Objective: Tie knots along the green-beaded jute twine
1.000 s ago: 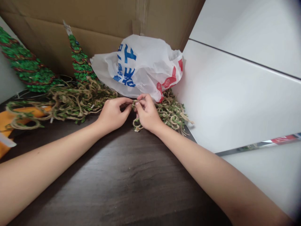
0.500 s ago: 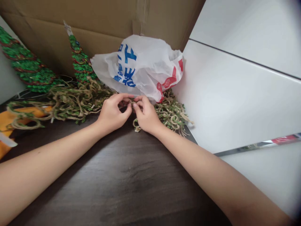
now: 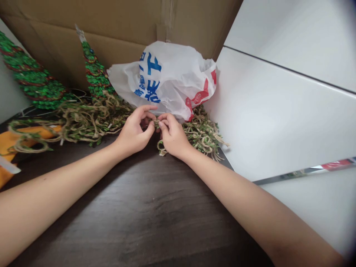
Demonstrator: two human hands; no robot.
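Observation:
My left hand [image 3: 137,129] and my right hand [image 3: 172,135] meet over the dark wooden surface, fingertips nearly touching. Pinched between them is a short piece of twine with green leaves [image 3: 156,122], mostly covered by the fingers. The left index finger is raised off it. Below my right hand a small loop of the same twine [image 3: 161,148] hangs out. Left of my hands lies a tangled heap of leafy twine [image 3: 91,120]; another heap [image 3: 203,135] lies to the right. Just behind the fingers sits a crumpled white plastic bag [image 3: 178,78] with blue and red print.
A large cardboard box [image 3: 111,33] stands at the back. Two green tinsel trees [image 3: 96,72] stand at the left in front of it. An orange item [image 3: 16,139] lies at the left edge. White panels [image 3: 278,104] run along the right side of the dark tabletop [image 3: 144,207].
My left hand has shifted slightly, and its index finger has lifted away from the twine. My right hand stays nearly still.

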